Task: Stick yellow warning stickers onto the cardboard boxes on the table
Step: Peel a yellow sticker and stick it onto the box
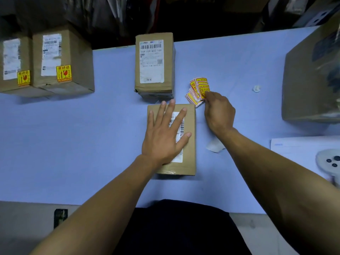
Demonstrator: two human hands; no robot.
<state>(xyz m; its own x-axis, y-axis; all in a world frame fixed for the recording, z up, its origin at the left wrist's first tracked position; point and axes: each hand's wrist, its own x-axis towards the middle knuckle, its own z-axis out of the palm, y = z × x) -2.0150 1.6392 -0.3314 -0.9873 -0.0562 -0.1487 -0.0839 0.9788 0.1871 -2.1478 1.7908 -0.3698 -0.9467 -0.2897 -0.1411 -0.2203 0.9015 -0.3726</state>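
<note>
A flat cardboard box (189, 159) with a white shipping label lies in front of me on the blue table (92, 144). My left hand (163, 137) presses flat on its top, fingers spread. Just right of it lies a fanned pile of yellow warning stickers (197, 89). My right hand (219, 111) pinches the near edge of the top sticker. Behind the flat box stands a taller box (154, 65) bearing only a white label. Two boxes at far left (64, 59), (14, 65) each carry a yellow sticker.
A large cardboard box (311, 76) stands at the right edge. A crumpled white scrap (256, 88) and a peeled backing paper (214, 145) lie on the table. White sheets and a round grey device (329, 161) sit at right front. Dark bags fill the background.
</note>
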